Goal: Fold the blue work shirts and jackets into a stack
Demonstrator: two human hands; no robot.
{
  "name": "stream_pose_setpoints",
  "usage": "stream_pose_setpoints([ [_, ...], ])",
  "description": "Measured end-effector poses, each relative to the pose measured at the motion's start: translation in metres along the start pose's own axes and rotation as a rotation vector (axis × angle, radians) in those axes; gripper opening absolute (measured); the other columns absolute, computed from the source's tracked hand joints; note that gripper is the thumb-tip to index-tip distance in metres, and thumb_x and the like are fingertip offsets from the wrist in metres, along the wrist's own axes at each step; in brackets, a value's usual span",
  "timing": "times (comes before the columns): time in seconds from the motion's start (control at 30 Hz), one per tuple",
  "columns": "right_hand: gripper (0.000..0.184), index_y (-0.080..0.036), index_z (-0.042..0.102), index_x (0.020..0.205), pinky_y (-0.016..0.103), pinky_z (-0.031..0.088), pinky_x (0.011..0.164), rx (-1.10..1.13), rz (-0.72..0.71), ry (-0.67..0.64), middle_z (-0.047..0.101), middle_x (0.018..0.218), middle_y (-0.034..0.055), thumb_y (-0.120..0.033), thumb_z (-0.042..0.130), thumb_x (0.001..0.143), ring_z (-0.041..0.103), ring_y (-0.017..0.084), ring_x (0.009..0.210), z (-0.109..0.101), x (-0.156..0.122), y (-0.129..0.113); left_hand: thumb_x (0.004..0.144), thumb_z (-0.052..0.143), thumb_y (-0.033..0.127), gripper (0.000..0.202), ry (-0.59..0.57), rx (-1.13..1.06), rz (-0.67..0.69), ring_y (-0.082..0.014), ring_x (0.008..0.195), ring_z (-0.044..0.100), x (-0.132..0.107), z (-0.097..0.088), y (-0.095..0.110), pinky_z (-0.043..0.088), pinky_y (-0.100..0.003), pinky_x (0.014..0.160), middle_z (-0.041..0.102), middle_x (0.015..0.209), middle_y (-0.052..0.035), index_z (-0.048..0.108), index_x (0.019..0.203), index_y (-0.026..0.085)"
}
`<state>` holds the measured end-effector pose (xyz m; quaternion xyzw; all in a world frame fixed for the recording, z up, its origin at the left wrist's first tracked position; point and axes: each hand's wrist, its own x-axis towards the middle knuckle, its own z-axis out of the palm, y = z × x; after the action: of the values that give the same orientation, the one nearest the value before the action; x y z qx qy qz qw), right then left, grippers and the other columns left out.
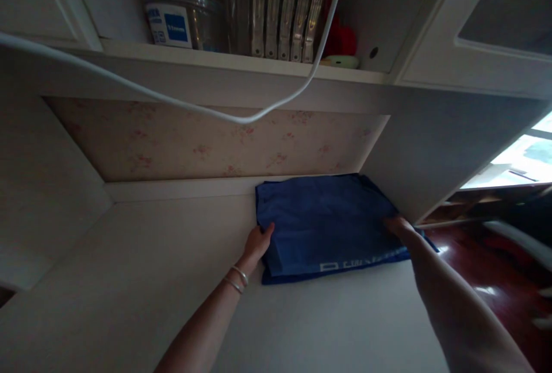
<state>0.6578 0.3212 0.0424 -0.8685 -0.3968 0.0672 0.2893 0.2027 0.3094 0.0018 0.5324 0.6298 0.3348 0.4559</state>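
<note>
A folded blue cloth [328, 220] with pale lettering near its front edge lies flat at the back right of a white desk [172, 281]. My left hand [257, 243], bracelets on its wrist, grips the cloth's left edge with the thumb on top and fingers tucked under. My right hand [399, 226] rests on the cloth's right edge beside the cabinet's side panel; its fingers are mostly hidden in the dim light.
A shelf [241, 62] above holds a clear plastic container [181, 16], a row of binders [284, 19] and a red object [342, 39]. A white cable [241, 119] sags across the view. Floral wallpaper [207, 143] backs the desk. Dark red floor [487, 269] lies at right.
</note>
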Motion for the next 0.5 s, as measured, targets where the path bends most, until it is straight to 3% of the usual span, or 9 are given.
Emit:
stream_pose_setpoints([
  [0.1,0.016,-0.013,0.069,0.074,0.053,0.051,0.078,0.038,0.085,-0.077,0.071,0.082,0.0218,-0.029,0.067,0.075,0.069,0.041,0.094,0.023,-0.002,0.006,0.092,0.061,0.044,0.033,0.069,0.009,0.004,-0.0223,0.104,0.065,0.026,0.009,0.001,0.052,-0.045,0.093,0.068,0.112,-0.0093,0.065,0.109,0.015],
  [0.23,0.019,-0.016,0.068,0.069,0.055,0.05,0.082,0.131,0.122,-0.105,0.066,0.068,0.0151,-0.032,0.065,0.078,0.069,0.039,0.09,0.027,-0.005,-0.013,0.092,0.062,0.04,0.03,0.125,-0.07,0.085,-0.0226,0.107,0.063,0.048,-0.014,0.022,0.051,-0.048,0.095,0.066,0.116,-0.0084,0.065,0.11,0.016],
  [0.3,0.024,-0.017,0.07,0.079,0.048,0.053,0.079,0.228,0.096,-0.109,0.066,0.069,0.0109,-0.039,0.062,0.082,0.07,0.032,0.084,0.019,-0.01,-0.032,0.093,0.058,0.04,0.03,0.135,-0.162,0.147,-0.0233,0.108,0.063,0.055,-0.036,0.048,0.05,-0.048,0.097,0.068,0.113,-0.0095,0.065,0.107,0.014],
  [0.4,0.035,-0.019,0.067,0.1,0.035,0.057,0.075,0.454,-0.005,-0.118,0.069,0.088,0.0083,-0.048,0.056,0.086,0.069,0.023,0.083,-0.002,-0.036,-0.056,0.098,0.042,0.038,0.035,0.115,-0.335,0.251,-0.0227,0.108,0.065,0.053,-0.081,0.09,0.051,-0.043,0.097,0.07,0.111,-0.0111,0.063,0.112,0.014],
  [0.5,0.034,-0.022,0.066,0.1,0.038,0.057,0.08,0.764,-0.138,-0.296,0.069,0.098,0.0087,-0.05,0.056,0.084,0.069,0.024,0.092,-0.031,-0.084,-0.046,0.095,0.035,0.045,0.042,0.008,-0.468,0.347,-0.0219,0.103,0.068,0.026,-0.138,0.107,0.053,-0.041,0.092,0.073,0.104,-0.0083,0.065,0.108,0.018],
])
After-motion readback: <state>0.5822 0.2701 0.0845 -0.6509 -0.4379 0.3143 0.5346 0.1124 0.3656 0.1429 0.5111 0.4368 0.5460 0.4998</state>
